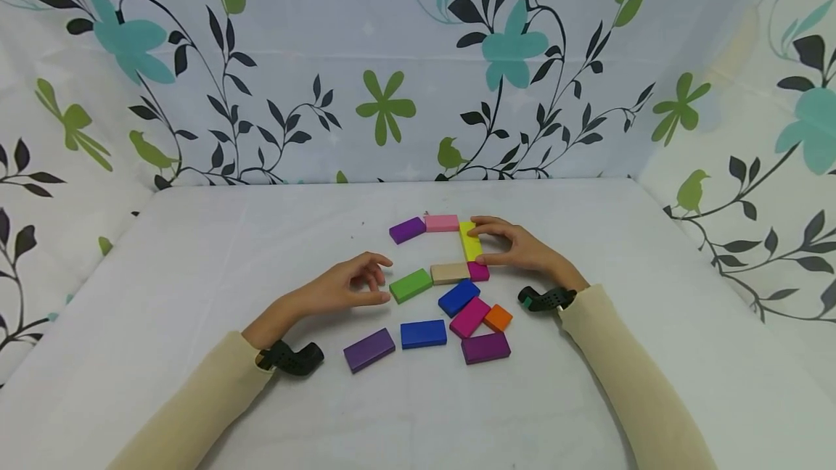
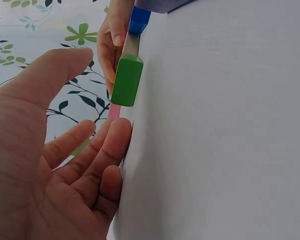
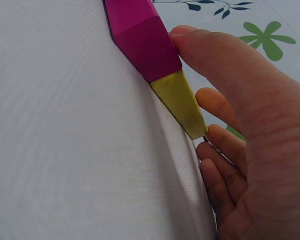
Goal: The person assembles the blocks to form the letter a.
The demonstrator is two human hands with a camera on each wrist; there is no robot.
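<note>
The yellow block [image 1: 469, 241] lies flat on the table, and my right hand [image 1: 519, 246] pinches it lengthwise, a finger at its far end and the thumb by its near end. Against that near end sits a small magenta block [image 1: 480, 271], also seen beside the thumb [image 3: 205, 45] in the right wrist view. Left of it come a tan block [image 1: 449, 273] and a green block [image 1: 411, 286]. Beside the green block my left hand [image 1: 339, 283] hovers with loosely bent fingers, holding nothing. A pink block [image 1: 442, 223] and a purple block [image 1: 407, 231] extend left from the yellow one.
Nearer to me lie two blue blocks [image 1: 424, 334], a longer magenta block [image 1: 469, 318], an orange block [image 1: 498, 318] and two more purple blocks [image 1: 369, 350]. A patterned cloth [image 1: 294, 64] hangs behind the white table [image 1: 261, 238].
</note>
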